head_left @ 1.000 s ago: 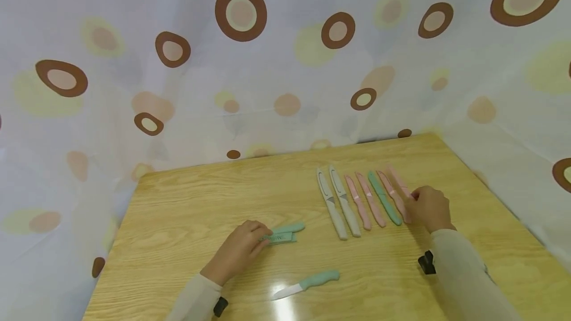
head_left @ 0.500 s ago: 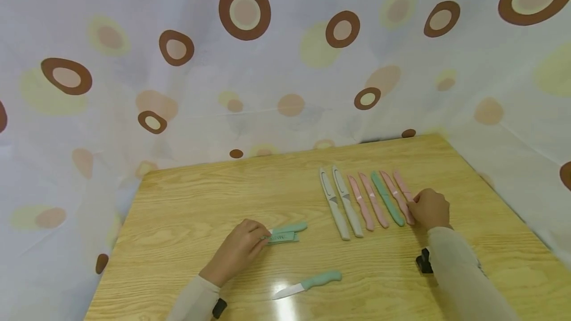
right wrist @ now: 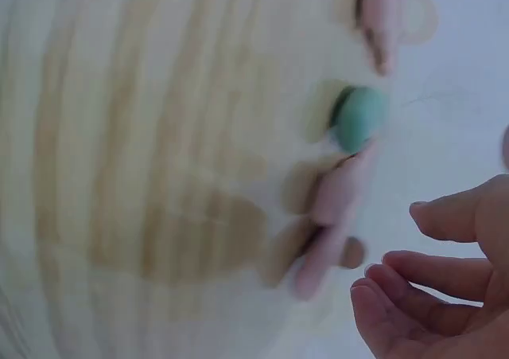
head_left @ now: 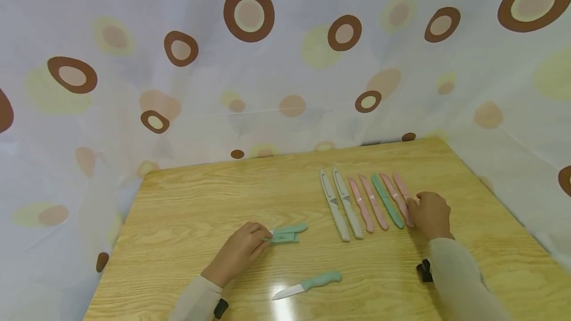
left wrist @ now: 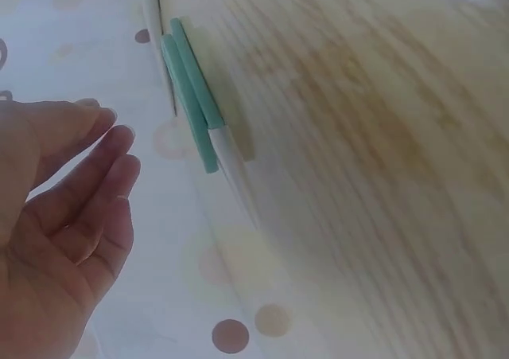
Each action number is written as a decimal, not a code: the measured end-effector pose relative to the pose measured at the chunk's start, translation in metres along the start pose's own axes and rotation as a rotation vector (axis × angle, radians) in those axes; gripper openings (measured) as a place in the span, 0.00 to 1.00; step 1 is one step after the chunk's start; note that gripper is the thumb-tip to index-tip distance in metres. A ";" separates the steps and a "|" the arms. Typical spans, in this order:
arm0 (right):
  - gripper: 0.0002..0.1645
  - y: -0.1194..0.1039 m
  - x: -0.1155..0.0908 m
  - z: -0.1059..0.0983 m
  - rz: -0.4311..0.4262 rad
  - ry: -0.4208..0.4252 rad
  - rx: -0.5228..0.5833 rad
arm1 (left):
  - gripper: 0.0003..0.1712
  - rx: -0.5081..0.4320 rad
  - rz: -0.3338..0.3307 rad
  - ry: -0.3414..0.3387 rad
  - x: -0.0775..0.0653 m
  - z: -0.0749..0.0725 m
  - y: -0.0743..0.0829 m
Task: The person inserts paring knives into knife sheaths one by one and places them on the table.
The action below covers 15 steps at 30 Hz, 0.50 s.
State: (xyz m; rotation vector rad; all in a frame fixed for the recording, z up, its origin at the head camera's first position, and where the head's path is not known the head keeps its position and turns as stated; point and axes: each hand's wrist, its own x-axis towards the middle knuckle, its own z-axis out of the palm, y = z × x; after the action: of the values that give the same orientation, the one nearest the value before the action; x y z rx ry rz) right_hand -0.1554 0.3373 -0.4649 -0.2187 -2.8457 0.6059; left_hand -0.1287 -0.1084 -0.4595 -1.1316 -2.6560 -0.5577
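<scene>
My left hand (head_left: 243, 246) is low over the table, fingertips right at the near end of a green-handled knife (head_left: 292, 229) and a green sheath (head_left: 285, 238) lying side by side. In the left wrist view its fingers are loosely bent with nothing between them, apart from the green knife handle (left wrist: 195, 72). Over the handle of the rightmost pink knife (head_left: 400, 184) is my right hand (head_left: 430, 216). The right wrist view shows a gap between thumb and fingers, beside the blurred pink handle (right wrist: 318, 259). That knife's handle end is hidden in the head view.
Two long pale knives (head_left: 334, 204), several pink ones and a green knife (head_left: 387, 199) form a slanted row at the right. Nearer me lies another green-handled knife (head_left: 321, 280), its white blade bare and pointing left. A spotted cloth (head_left: 267, 73) hangs behind the wooden table (head_left: 205, 192).
The rightmost pink knife, blurred in my right hand a second ago, now lies in the row. My right fingers have loosened from it. The left hand has hardly moved.
</scene>
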 end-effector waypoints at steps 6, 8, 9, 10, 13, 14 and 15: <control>0.21 -0.039 -0.026 -0.007 -0.133 0.053 0.069 | 0.12 0.011 -0.031 -0.018 0.013 0.001 0.003; 0.19 -0.054 -0.037 -0.007 -0.186 0.055 0.093 | 0.13 0.023 -0.049 -0.022 0.017 0.003 0.004; 0.19 -0.060 -0.043 -0.005 -0.211 0.059 0.103 | 0.14 0.033 -0.059 -0.025 0.019 0.006 0.004; 0.18 -0.066 -0.050 -0.004 -0.232 0.058 0.110 | 0.14 0.041 -0.067 -0.027 0.020 0.008 0.004; 0.17 -0.080 -0.068 0.001 -0.278 0.050 0.115 | 0.15 0.054 -0.084 -0.031 0.022 0.017 0.003; 0.16 -0.084 -0.073 0.003 -0.283 0.047 0.119 | 0.15 0.054 -0.087 -0.030 0.022 0.019 0.003; 0.15 -0.087 -0.078 0.004 -0.286 0.040 0.122 | 0.14 0.050 -0.089 -0.028 0.023 0.021 0.002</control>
State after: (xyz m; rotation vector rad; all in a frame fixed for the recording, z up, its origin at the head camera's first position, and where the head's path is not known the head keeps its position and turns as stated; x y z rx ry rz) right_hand -0.0899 0.2419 -0.4470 0.1912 -2.7179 0.7001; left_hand -0.1434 -0.0832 -0.4709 -1.0184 -2.7394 -0.4915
